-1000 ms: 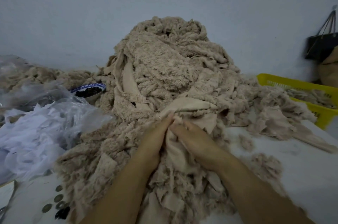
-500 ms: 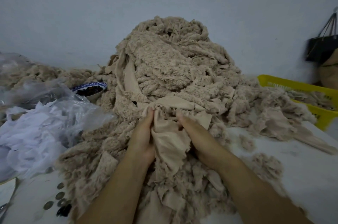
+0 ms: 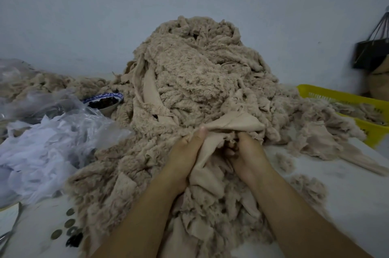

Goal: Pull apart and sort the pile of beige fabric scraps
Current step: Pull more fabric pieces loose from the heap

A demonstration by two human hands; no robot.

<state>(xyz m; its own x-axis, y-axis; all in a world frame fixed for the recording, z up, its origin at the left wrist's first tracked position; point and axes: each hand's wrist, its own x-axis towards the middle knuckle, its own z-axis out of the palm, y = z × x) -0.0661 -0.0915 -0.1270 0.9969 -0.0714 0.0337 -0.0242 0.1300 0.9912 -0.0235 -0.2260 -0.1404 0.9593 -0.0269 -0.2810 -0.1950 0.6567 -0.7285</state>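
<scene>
**A:** A pale blue wall is standing behind a white counter. The pile of beige fabric scraps is heaping up at 12 o'clock and spilling down toward the person.

**B:** What are the hands doing?

**A:** At 6 o'clock, the left hand is pinching a smooth scrap under its thumb. The right hand is curling its fingers into the same piece, gripping it.

**B:** What could be going wrong?

**A:** That piece is running under the fleecy heap. I'm judging that a hard tug risks dragging the tall pile over, perhaps onto the bowl.

**B:** Containers?

**A:** A yellow basket at 3 o'clock is holding beige scraps. A blue-rimmed bowl at 10 o'clock is holding something dark. A clear plastic bag at 9 o'clock is holding white scraps.
</scene>
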